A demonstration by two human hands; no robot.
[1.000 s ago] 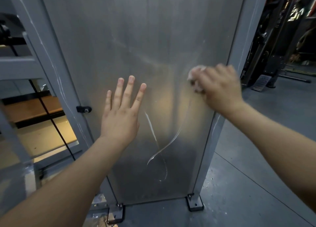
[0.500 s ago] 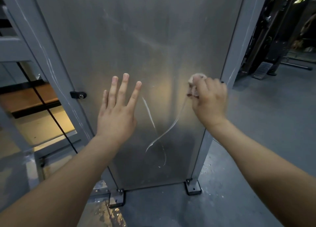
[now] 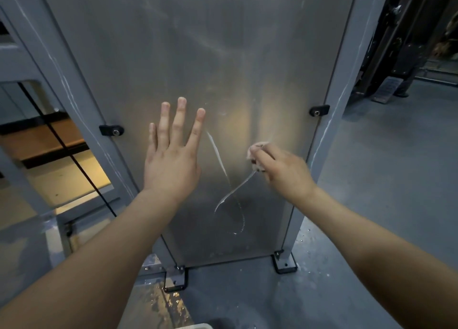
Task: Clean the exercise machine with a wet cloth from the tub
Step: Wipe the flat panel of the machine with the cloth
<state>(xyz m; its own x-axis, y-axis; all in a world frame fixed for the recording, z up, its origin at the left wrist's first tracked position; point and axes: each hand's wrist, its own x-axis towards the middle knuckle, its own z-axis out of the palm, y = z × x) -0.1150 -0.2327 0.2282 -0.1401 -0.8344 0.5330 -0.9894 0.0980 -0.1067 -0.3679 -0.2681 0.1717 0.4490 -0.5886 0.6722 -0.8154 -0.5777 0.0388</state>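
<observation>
Floor: grey painted concrete, scuffed, w/ pale specks and a thin seam line running diagonally at right. Wet, shiny patch on the floor at bottom centre, picking up yellowish light. Far right bkgd: dark gym equipment in shadow, w/ a ribbed grey footplate resting on the floor by its base. Left side: warm tan/orange floor area crossed by black bands, seen past grey framing. Lighting dim overall, cool grey, warmer glow at left.

We see our left hand flat on the tall brushed-metal machine panel, left of our right hand pressing a small crumpled pale cloth there.
</observation>
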